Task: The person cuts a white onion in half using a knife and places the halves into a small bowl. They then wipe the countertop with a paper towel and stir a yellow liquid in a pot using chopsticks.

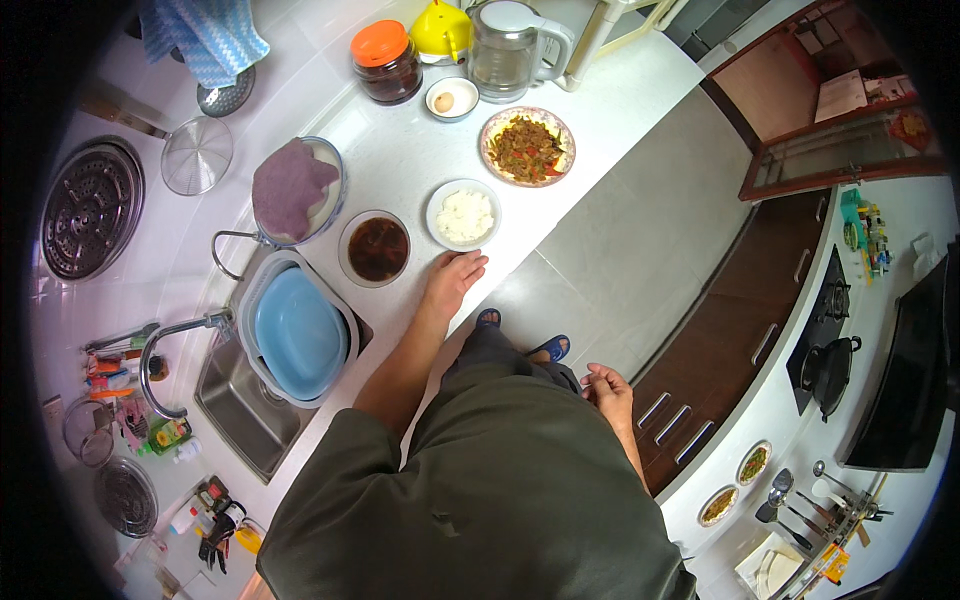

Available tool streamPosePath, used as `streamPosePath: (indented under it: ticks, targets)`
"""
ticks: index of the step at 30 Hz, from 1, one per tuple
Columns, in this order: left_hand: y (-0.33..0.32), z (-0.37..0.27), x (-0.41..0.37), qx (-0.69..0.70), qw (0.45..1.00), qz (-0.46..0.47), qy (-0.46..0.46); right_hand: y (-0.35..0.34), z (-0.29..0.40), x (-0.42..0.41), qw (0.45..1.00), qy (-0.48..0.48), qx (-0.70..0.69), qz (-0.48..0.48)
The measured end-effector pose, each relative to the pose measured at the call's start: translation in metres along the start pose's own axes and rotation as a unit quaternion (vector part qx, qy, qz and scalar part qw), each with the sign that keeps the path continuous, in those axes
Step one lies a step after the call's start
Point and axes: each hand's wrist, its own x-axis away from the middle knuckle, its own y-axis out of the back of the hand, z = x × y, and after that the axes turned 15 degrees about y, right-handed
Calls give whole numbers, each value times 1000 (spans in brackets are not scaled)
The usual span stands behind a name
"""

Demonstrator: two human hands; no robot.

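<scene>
My left hand (pixel 451 282) is at the edge of the white counter, its fingertips close beside a white bowl of rice (pixel 464 215); whether they touch it is unclear. A bowl of dark soup (pixel 379 248) stands to the left of the rice. Above and to the right lies a patterned plate of stir-fried food (pixel 527 146). Farther back, a small bowl (pixel 452 99) holds an egg (pixel 444 103). My right hand (pixel 606 388) hangs beside my body over the floor, fingers loosely curled, with no object visible in it.
Left of the bowls are a plate with a purple cloth (pixel 291 189) and a sink (pixel 259 420) with blue and grey basins (pixel 301 334). A glass kettle (pixel 504 56) and a lidded jar (pixel 387 67) stand at the back. Across the floor, a wok (pixel 831 377) sits on the stove.
</scene>
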Motion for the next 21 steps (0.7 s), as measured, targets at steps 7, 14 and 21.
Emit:
streamPosePath:
  ticks: [7, 14, 21]
  targets:
    - [-11, 4, 6, -29, 999, 9, -13, -1, 6, -14, 999, 13, -28, 22]
    - [-10, -4, 4, -46, 999, 21, 10, -16, 21, -17, 999, 4, -39, 18]
    - [-14, -4, 2, -114, 993, -17, 27, -19, 17, -18, 999, -5, -44, 14]
